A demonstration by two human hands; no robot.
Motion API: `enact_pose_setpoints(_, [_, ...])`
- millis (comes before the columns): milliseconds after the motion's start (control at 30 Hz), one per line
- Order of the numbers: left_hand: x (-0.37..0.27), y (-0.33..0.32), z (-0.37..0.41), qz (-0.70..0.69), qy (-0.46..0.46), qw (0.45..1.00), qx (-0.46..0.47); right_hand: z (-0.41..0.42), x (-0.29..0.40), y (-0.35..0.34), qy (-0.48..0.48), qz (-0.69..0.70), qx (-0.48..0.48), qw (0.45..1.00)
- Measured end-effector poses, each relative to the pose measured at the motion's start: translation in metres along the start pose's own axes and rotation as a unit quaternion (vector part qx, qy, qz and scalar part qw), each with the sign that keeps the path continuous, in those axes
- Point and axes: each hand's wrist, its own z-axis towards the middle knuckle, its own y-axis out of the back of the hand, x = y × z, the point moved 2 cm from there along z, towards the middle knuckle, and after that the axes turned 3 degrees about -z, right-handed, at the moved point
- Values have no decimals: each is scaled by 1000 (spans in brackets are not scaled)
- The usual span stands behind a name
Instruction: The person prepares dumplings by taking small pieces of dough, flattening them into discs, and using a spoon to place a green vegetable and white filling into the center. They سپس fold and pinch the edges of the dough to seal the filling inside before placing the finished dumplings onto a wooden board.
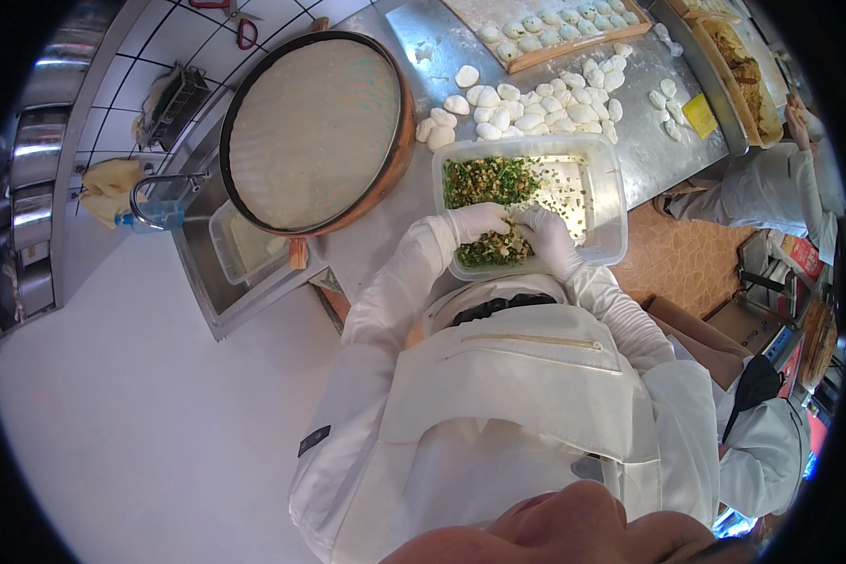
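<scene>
Both of my hands wear white gloves and meet over a translucent plastic tub (610,211). Inside it lies a chopped green filling (490,180) with brownish bits, heaped toward the left side. My left hand (481,221) curls its fingers inward at the middle of the filling. Close against it, my right hand (551,238) points its fingertips down and left. Something small and pale seems to sit between the fingertips, but the fingers mostly hide it. Just beyond the tub, many flattened white dough pieces (536,109) lie on the steel table (666,166).
A large round pan (317,134) with a pale surface stands left, by a sink (204,275) with a tap (141,187). Filled dumplings line a floured wooden board (571,53). A tray of brown filling (740,70) and a co-worker in white (768,187) are at right.
</scene>
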Motion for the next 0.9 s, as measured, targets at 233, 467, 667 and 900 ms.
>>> enact_pose_setpoints(233, [-18,-19,-14,-277,-73,957,-42,-7,-26,-9,-140,48,-40,988])
enact_pose_setpoints(467, [0,-25,-4,134,-132,951,-244,1,1,9,-110,42,-49,992])
enact_pose_setpoints(667, [-2,-30,0,9,-111,976,-184,-5,-6,2,59,-111,-39,991])
enact_pose_setpoints(900, [-10,-33,-1,-4,-162,972,-171,-2,-5,8,-6,-7,-72,997])
